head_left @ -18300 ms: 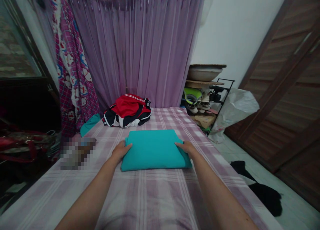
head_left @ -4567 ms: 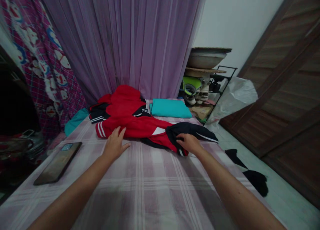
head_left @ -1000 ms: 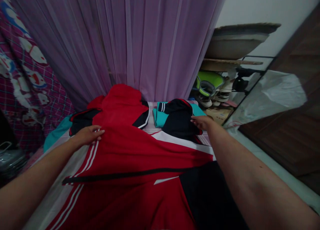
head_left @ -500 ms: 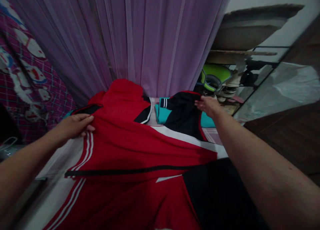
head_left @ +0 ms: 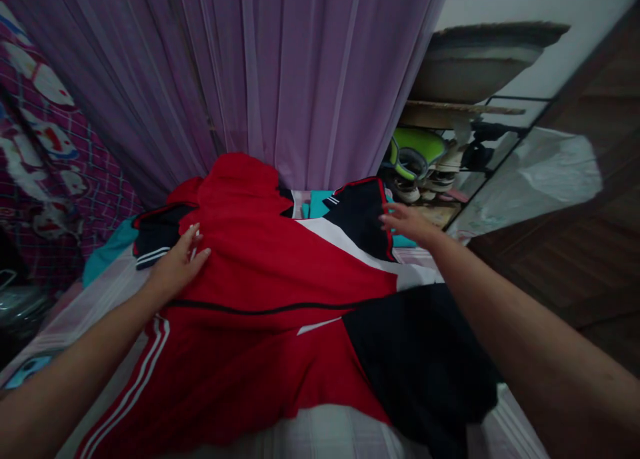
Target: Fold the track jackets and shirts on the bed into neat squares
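Observation:
A red, black and white sports jacket (head_left: 280, 279) lies spread across the bed, its red hood toward the purple curtain. My left hand (head_left: 177, 266) rests flat on the jacket's left side, fingers stretched out, beside the black cuffed sleeve (head_left: 155, 236). My right hand (head_left: 407, 224) lies on the black right sleeve (head_left: 360, 216) at the far right edge, fingers extended. The folded teal cloth (head_left: 317, 206) shows partly behind that sleeve.
A purple curtain (head_left: 280, 79) hangs behind the bed. A shoe rack (head_left: 440, 166) with shoes and a basin on top stands at the right, next to a white plastic bag (head_left: 540, 172) and a wooden door. A phone (head_left: 25, 372) lies at the bed's left edge.
My left hand slid from the striped sleeve edge inward onto the red body. The right sleeve has been laid flatter, my right hand shifting slightly lower with it.

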Demonstrator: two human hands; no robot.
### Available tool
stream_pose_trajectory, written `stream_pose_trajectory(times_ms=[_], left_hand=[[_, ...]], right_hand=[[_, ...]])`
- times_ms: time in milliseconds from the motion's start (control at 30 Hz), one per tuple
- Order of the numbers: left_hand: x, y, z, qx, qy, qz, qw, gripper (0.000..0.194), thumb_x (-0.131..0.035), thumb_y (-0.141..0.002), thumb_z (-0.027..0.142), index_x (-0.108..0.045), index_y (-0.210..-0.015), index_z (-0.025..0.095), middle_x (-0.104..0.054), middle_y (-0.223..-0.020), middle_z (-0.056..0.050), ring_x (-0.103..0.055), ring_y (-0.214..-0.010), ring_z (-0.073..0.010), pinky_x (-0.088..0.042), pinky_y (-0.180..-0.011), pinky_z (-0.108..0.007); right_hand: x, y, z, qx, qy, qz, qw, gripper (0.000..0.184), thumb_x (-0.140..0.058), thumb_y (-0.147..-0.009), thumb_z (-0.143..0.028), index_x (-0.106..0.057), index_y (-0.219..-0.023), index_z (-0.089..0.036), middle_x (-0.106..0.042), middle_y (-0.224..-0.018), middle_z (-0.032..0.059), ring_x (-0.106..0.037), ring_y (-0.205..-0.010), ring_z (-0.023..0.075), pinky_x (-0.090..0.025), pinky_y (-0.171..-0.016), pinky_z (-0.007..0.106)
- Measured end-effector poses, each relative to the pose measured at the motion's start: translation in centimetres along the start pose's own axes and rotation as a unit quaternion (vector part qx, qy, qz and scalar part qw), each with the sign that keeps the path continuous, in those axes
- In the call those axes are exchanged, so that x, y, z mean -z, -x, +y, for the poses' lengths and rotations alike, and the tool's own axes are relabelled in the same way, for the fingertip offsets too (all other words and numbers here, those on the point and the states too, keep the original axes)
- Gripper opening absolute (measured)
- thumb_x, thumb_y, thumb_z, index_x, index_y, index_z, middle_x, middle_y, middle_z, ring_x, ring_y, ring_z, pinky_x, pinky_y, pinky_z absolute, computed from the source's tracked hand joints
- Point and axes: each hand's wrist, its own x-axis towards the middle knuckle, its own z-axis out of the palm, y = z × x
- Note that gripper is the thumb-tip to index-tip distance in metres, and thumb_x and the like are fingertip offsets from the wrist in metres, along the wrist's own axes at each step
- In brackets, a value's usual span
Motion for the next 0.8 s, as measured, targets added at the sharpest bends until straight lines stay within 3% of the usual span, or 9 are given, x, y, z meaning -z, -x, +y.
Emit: stream_pose_trajectory(times_ms=[100, 167, 233, 300, 433, 533, 600, 667, 800], left_hand=[[1.8, 5.8, -1.1, -0.082, -0.057, -0.024, 0.995, 0.046, -0.048, -0.085, 0.055, -0.065, -0.115, 0.025, -0.07, -0.121, -0.005, -0.063, -0.113, -0.0259, -0.049, -0.1, -0.037], [2.6, 10.1, -1.7, -0.108, -0.058, -0.094, 0.988, 0.045, -0.044, -0.087, 0.061, -0.071, -0.1, 0.027, -0.075, -0.106, -0.002, -0.068, -0.101, -0.0232, -0.052, -0.093, -0.032], [2.8, 13.8, -2.3, -0.123, -0.055, -0.176, 0.975, 0.045, -0.045, -0.087, 0.062, -0.073, -0.097, 0.029, -0.077, -0.1, -0.001, -0.07, -0.094, -0.0211, -0.054, -0.088, -0.029], [2.7, 16.5, -2.6, -0.142, -0.062, -0.23, 0.961, 0.044, -0.052, -0.084, 0.061, -0.074, -0.105, 0.029, -0.076, -0.107, -0.002, -0.07, -0.1, -0.0219, -0.053, -0.091, -0.029], [2.5, 18.7, -2.3, -0.175, -0.101, -0.242, 0.949, 0.053, -0.065, -0.078, 0.055, -0.068, -0.123, 0.027, -0.071, -0.125, -0.007, -0.064, -0.117, -0.0256, -0.05, -0.101, -0.035], [2.6, 19.3, -1.7, -0.222, -0.107, -0.232, 0.941, 0.04, -0.06, -0.084, 0.041, -0.069, -0.12, 0.028, -0.07, -0.127, -0.006, -0.063, -0.119, -0.0238, -0.048, -0.104, -0.037], [2.8, 19.8, -1.6, -0.25, -0.096, -0.207, 0.941, 0.03, -0.052, -0.087, 0.027, -0.072, -0.11, 0.027, -0.07, -0.125, -0.005, -0.063, -0.118, -0.0211, -0.048, -0.105, -0.038], [2.9, 20.5, -1.6, -0.264, -0.08, -0.174, 0.945, 0.03, -0.046, -0.088, 0.02, -0.071, -0.103, 0.025, -0.07, -0.125, -0.006, -0.063, -0.118, -0.0195, -0.048, -0.104, -0.037], [3.3, 22.2, -2.0, -0.282, -0.048, -0.159, 0.945, 0.03, -0.044, -0.086, 0.016, -0.069, -0.098, 0.024, -0.071, -0.123, -0.005, -0.062, -0.117, -0.0182, -0.048, -0.102, -0.035]], right_hand=[[-0.1, 7.3, 0.9, 0.063, 0.132, -0.161, 0.976, 0.041, -0.058, -0.083, -0.055, -0.074, -0.099, -0.021, -0.075, -0.093, 0.0057, -0.068, -0.087, 0.0229, -0.055, -0.085, 0.036], [-0.5, 11.7, 1.4, 0.093, 0.166, -0.224, 0.956, 0.048, -0.054, -0.085, -0.061, -0.075, -0.103, -0.022, -0.076, -0.102, 0.0056, -0.068, -0.097, 0.0256, -0.052, -0.092, 0.037], [-1.1, 15.0, 1.6, 0.115, 0.205, -0.225, 0.945, 0.054, -0.058, -0.083, -0.058, -0.07, -0.121, -0.022, -0.071, -0.12, 0.0083, -0.065, -0.11, 0.0281, -0.048, -0.099, 0.039], [-2.1, 16.7, 1.5, 0.13, 0.278, -0.202, 0.93, 0.054, -0.061, -0.081, -0.049, -0.065, -0.129, -0.022, -0.068, -0.126, 0.0112, -0.062, -0.116, 0.0295, -0.044, -0.103, 0.043], [-2.9, 17.4, 0.0, 0.167, 0.386, -0.177, 0.89, 0.031, -0.055, -0.082, -0.032, -0.075, -0.103, -0.021, -0.074, -0.106, 0.0114, -0.064, -0.105, 0.0283, -0.043, -0.099, 0.043], [-1.4, 18.2, -1.8, 0.177, 0.322, -0.191, 0.91, 0.028, -0.048, -0.082, -0.032, -0.072, -0.089, -0.021, -0.073, -0.096, 0.0074, -0.064, -0.094, 0.0235, -0.047, -0.089, 0.036], [0.1, 19.7, -2.7, 0.127, 0.279, -0.22, 0.926, 0.033, -0.042, -0.084, -0.041, -0.067, -0.078, -0.021, -0.07, -0.081, 0.0044, -0.063, -0.079, 0.0211, -0.049, -0.076, 0.033], [1.4, 21.9, -3.4, 0.056, 0.278, -0.262, 0.922, 0.046, -0.037, -0.086, -0.055, -0.062, -0.068, -0.021, -0.064, -0.068, 0.0034, -0.059, -0.068, 0.0198, -0.047, -0.066, 0.032], [1.9, 27.0, -4.3, -0.022, 0.332, -0.378, 0.864, 0.063, -0.035, -0.084, -0.073, -0.059, -0.06, -0.02, -0.064, -0.068, 0.0064, -0.059, -0.064, 0.02, -0.047, -0.065, 0.033]])
